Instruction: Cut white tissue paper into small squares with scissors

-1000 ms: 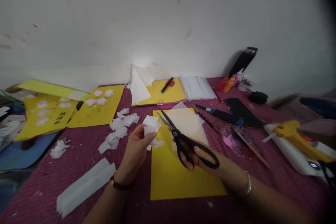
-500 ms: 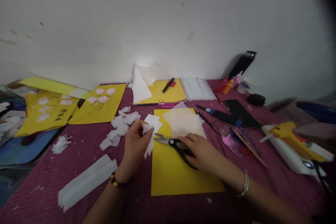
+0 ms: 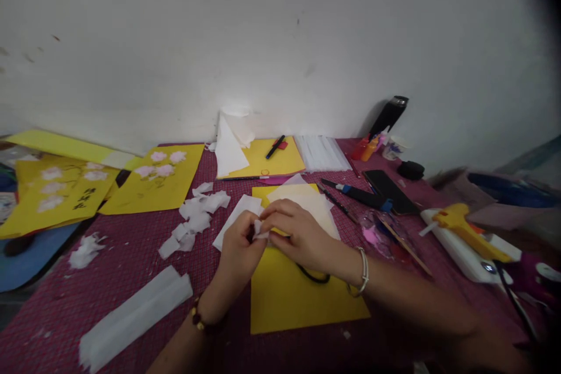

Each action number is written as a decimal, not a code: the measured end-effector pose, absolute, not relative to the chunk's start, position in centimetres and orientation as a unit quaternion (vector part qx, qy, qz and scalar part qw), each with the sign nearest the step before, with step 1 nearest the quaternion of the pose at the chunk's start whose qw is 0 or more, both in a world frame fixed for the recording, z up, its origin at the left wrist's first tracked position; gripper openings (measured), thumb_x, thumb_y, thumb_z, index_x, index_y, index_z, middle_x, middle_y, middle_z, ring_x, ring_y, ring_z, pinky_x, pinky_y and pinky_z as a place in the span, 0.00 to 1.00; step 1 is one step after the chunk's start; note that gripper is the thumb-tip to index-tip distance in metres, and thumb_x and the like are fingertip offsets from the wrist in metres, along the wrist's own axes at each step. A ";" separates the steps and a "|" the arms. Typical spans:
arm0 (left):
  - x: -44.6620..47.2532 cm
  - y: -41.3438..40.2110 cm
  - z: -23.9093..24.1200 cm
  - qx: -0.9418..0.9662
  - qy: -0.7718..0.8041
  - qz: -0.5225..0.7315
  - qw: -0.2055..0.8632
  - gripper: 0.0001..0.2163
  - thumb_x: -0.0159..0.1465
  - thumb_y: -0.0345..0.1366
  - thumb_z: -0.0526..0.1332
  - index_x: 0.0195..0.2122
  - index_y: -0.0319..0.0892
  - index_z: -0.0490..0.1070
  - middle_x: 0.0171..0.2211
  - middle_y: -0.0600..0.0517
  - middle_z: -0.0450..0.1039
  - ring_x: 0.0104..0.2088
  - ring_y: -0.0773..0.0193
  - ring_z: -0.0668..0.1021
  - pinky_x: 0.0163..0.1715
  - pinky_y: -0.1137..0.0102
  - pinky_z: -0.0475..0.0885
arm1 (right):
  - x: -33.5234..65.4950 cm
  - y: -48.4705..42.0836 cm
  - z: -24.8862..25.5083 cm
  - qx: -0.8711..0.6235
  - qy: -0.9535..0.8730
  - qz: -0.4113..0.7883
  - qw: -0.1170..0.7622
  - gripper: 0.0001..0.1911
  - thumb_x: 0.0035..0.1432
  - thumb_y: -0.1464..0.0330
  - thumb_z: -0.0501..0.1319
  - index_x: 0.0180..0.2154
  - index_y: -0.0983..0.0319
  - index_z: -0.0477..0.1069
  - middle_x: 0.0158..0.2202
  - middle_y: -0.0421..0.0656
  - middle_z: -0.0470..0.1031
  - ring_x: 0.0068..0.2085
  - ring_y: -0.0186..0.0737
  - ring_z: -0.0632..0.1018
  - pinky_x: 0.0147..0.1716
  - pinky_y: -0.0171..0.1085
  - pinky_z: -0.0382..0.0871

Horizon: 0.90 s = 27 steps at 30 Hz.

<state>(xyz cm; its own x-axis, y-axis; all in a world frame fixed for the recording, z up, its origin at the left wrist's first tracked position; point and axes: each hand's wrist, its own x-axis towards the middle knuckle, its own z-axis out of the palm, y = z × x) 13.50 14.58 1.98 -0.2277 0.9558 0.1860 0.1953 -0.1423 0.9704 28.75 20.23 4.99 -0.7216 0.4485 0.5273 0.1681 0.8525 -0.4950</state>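
Both hands meet over the far end of a yellow card sheet [image 3: 302,301] on the maroon cloth. My left hand [image 3: 239,254] pinches a small white tissue piece [image 3: 239,213] that sticks out to its left. My right hand [image 3: 302,234] pinches the same tissue from the right, fingers closed on it. Black scissors [image 3: 313,276] lie on the yellow sheet, mostly hidden under my right wrist; only a handle loop shows. A pale translucent sheet [image 3: 307,198] lies just beyond the hands.
White paper scraps [image 3: 197,216] lie to the left, and a folded white strip [image 3: 131,318] at the near left. Yellow flower cards [image 3: 153,178] sit far left. A knife [image 3: 355,193], a black phone [image 3: 388,184], and a yellow glue gun [image 3: 464,228] lie to the right.
My right hand set the scissors down on the yellow sheet, let go of them, and moved up to the tissue piece held by my left hand. The view shifted slightly.
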 end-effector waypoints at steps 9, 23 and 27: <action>13.3 15.3 0.8 0.313 0.366 0.600 0.639 0.12 0.57 0.44 0.65 0.26 0.39 0.72 0.25 0.52 0.68 0.27 0.66 0.68 0.28 0.72 0.66 | 29.2 21.3 4.6 -0.208 -0.865 0.281 0.360 0.04 0.61 0.74 0.59 0.33 0.61 0.70 0.33 0.42 0.72 0.38 0.38 0.73 0.39 0.37 0.68; 13.3 15.2 1.2 0.408 0.500 0.588 0.488 0.10 0.57 0.41 0.66 0.25 0.41 0.72 0.21 0.55 0.67 0.23 0.69 0.65 0.23 0.75 0.61 | 30.2 21.4 5.6 -0.230 -0.860 0.325 0.321 0.04 0.59 0.74 0.60 0.32 0.60 0.69 0.43 0.45 0.73 0.46 0.40 0.74 0.48 0.42 0.67; 13.6 14.9 1.8 0.456 0.519 0.552 0.467 0.11 0.57 0.41 0.66 0.23 0.40 0.71 0.20 0.55 0.65 0.23 0.69 0.64 0.23 0.74 0.59 | 29.9 21.6 5.2 -0.241 -0.855 0.330 0.318 0.05 0.56 0.76 0.60 0.30 0.61 0.68 0.38 0.43 0.74 0.42 0.39 0.74 0.44 0.39 0.67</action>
<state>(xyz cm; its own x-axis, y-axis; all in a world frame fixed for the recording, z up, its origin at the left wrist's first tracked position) 13.56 14.94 1.77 -0.1490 0.9886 0.0195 -0.0423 -0.0261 0.9988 29.94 21.58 5.15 -0.6811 0.6225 0.3856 0.2020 0.6658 -0.7183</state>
